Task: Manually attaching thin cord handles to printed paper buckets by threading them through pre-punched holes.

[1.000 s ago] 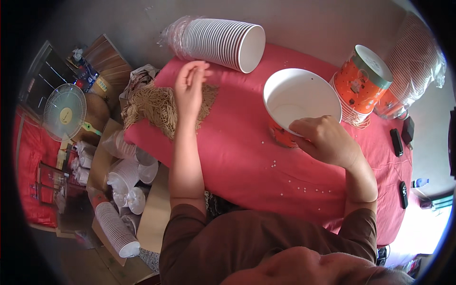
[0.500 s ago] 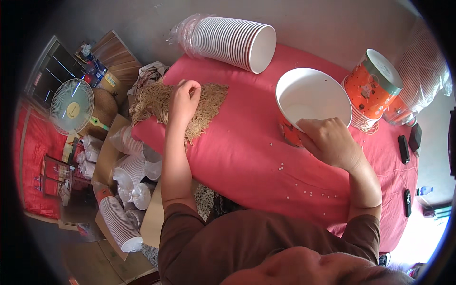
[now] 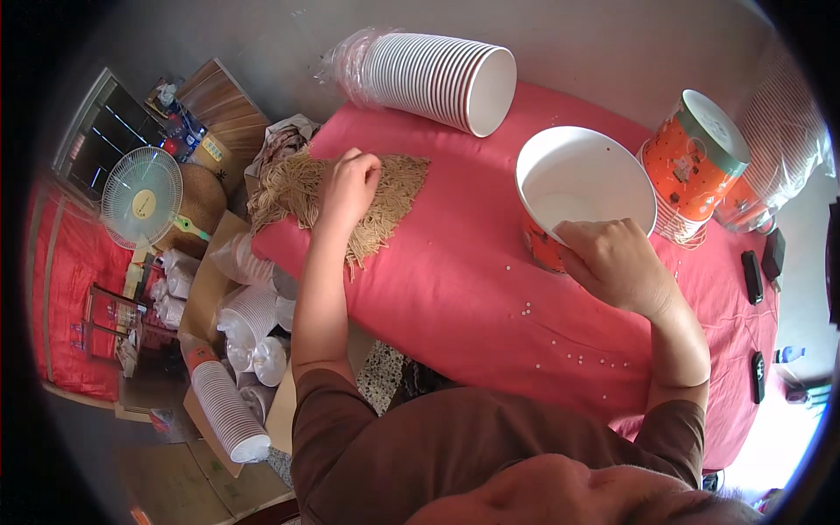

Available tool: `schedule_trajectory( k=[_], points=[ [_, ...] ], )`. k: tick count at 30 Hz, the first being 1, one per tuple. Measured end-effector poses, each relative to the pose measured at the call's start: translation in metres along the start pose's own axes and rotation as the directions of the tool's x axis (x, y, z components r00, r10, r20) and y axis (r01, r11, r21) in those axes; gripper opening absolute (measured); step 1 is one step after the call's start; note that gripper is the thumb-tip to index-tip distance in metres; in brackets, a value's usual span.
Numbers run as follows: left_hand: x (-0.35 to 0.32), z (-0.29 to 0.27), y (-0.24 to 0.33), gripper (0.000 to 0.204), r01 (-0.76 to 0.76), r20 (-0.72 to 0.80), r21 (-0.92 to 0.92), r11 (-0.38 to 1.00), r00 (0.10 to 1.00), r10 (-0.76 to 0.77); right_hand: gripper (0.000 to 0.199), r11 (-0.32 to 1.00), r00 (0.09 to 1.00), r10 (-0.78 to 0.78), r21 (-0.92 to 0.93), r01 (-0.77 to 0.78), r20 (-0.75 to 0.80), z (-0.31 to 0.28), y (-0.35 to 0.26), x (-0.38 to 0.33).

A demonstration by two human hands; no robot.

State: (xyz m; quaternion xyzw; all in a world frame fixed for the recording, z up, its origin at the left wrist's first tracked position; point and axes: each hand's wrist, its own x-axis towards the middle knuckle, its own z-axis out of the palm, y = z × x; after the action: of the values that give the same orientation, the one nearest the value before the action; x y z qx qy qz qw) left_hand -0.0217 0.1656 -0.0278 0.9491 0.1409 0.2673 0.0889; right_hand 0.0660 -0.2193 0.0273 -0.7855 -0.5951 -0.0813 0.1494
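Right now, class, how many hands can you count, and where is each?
2: the left hand over the strings on the table's left, and the right hand at the bucket's near rim. No others show.

Left hand (image 3: 350,186) curled (bare)

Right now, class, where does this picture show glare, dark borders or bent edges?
Head view: a blown-out white patch glares at lower right, beside the red tablecloth, whose edge looks bowed; head view: black fills the corners; head view: the left hand and right hand look fairly sharp.
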Motion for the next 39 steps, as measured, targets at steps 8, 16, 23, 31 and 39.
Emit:
schedule_trajectory(
  k=[8, 16, 23, 31, 39],
  points=[
    [0.000, 0.020, -0.010, 0.009, -0.095, 0.034, 0.292, 0.952, 0.995, 0.089, 0.017, 1.000, 1.000, -0.017, -0.012, 0.017, -0.013, 0.001, -0.001, 0.002],
    [-0.007, 0.013, -0.010, 0.007, -0.074, -0.128, -0.213, 0.974, 0.991, 0.047, 0.015, 1.000, 1.000, -0.014, -0.014, 0.014, -0.025, 0.002, 0.001, 0.001],
    [-0.021, -0.008, 0.078, 0.004, -0.181, -0.125, -0.669, 0.721, 0.983, 0.131, 0.016, 1.000, 0.999, -0.012, -0.019, 0.011, -0.031, 0.004, 0.002, 0.000],
    [-0.075, -0.026, 0.214, 0.013, -0.457, -0.225, -0.834, 0.311, 0.795, 0.563, 0.022, 1.000, 1.000, 0.007, -0.030, -0.008, -0.006, 0.001, -0.001, 0.001],
    [-0.062, 0.011, 0.178, 0.005, -0.007, 0.065, -0.964, 0.266, 0.963, 0.262, 0.023, 0.991, 0.990, 0.122, 0.060, -0.118, -0.068, -0.001, -0.005, 0.004]
  ],
)
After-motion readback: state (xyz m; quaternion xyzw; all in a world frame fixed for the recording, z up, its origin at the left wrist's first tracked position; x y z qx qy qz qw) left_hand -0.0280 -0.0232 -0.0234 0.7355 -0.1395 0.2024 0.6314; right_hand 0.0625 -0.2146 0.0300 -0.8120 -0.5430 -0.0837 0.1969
